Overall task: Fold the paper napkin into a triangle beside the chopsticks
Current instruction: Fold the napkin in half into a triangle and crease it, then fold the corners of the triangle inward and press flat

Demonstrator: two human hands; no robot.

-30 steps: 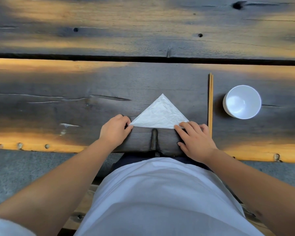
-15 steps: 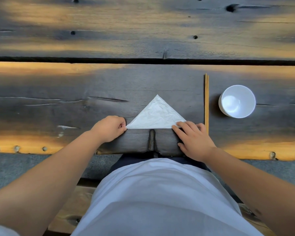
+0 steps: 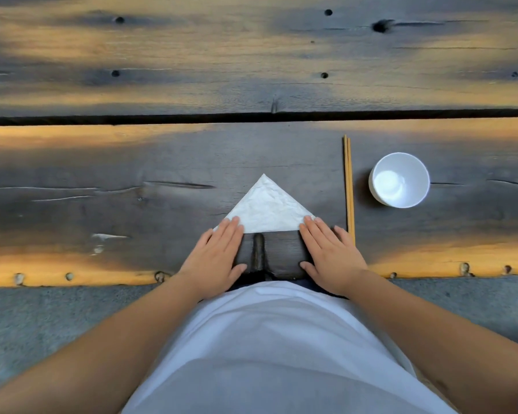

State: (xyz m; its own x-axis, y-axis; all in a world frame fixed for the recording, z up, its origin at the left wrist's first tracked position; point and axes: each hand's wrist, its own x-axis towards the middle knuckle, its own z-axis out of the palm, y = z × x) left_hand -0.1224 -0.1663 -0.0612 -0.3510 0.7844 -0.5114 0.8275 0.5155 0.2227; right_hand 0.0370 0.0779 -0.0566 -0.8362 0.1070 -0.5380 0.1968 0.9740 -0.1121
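Observation:
A white paper napkin (image 3: 266, 208) lies folded as a triangle on the dark wooden table, its tip pointing away from me. A pair of wooden chopsticks (image 3: 348, 186) lies straight just to its right. My left hand (image 3: 216, 256) rests flat, fingers spread, with the fingertips over the napkin's left corner. My right hand (image 3: 329, 252) lies flat too, fingertips on the right corner, its outer edge close to the chopsticks' near end. Neither hand grips anything.
A white empty bowl (image 3: 399, 180) stands right of the chopsticks. The table's near edge (image 3: 72, 279) runs just in front of my torso, with a dark gap between planks (image 3: 132, 119) farther back. Grey floor shows below the edge.
My left hand opened from a curled fist to a flat palm and slid right onto the napkin's corner. My right hand flattened. The napkin kept its place.

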